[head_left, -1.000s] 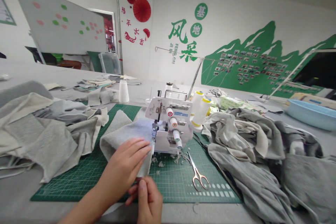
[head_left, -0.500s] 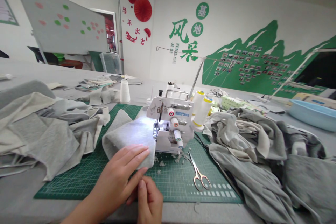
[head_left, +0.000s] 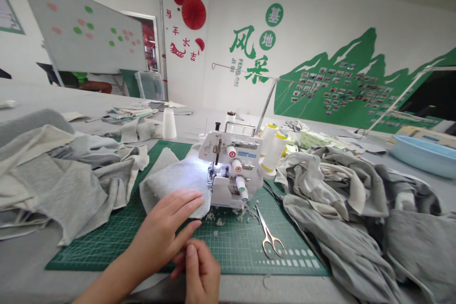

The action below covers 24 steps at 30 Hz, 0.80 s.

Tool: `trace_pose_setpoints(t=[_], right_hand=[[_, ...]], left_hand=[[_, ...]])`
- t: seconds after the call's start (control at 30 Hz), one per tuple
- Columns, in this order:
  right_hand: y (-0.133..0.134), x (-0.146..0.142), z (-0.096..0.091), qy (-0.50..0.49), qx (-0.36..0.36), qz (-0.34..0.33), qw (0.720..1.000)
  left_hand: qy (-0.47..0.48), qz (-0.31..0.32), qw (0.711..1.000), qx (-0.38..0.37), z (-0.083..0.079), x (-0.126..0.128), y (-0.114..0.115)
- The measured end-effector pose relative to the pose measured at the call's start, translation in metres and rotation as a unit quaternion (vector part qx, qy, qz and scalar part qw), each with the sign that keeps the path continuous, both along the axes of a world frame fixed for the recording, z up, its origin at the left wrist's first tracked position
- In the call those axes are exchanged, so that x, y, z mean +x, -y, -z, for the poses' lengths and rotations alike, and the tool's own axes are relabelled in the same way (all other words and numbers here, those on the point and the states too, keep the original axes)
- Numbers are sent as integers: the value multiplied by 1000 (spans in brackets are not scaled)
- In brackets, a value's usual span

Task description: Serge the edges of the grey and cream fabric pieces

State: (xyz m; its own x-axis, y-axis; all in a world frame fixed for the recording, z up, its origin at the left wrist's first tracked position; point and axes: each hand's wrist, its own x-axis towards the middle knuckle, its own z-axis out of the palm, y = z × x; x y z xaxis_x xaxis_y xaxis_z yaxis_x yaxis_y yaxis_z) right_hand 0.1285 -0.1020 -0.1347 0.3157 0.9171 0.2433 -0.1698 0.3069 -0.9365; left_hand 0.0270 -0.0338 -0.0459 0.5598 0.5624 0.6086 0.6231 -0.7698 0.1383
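In the head view, my left hand (head_left: 164,221) is lying flat, fingers extended over the grey cloth (head_left: 178,173); it's nearer than my right. The folded cloth is spreading ahead and leftward of those fingers, its right edge running forward to the sewing machine (head_left: 223,192). My right hand (head_left: 203,268) is curling closer in; whether it's pinching anything, I can't tell. Bare cutting mat (head_left: 235,247) is showing rightward, toward the scissors (head_left: 264,228).

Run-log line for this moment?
left hand: flat on gray fabric | right hand: curled, contents unclear | sewing machine: fabric beside it, brightly lit | scissors: on cutting mat
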Motion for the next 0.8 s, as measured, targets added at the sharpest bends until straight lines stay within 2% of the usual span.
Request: trace_pose_setpoints(t=[0.57,0.8], right_hand=[[2,-1,-2,-6,-24,19,1000],[2,-1,-3,-9,-34,16,999]], left_hand=[[-39,21,999,-10,1,-11,-20],[-65,64,995,-26,-9,-16,-23]])
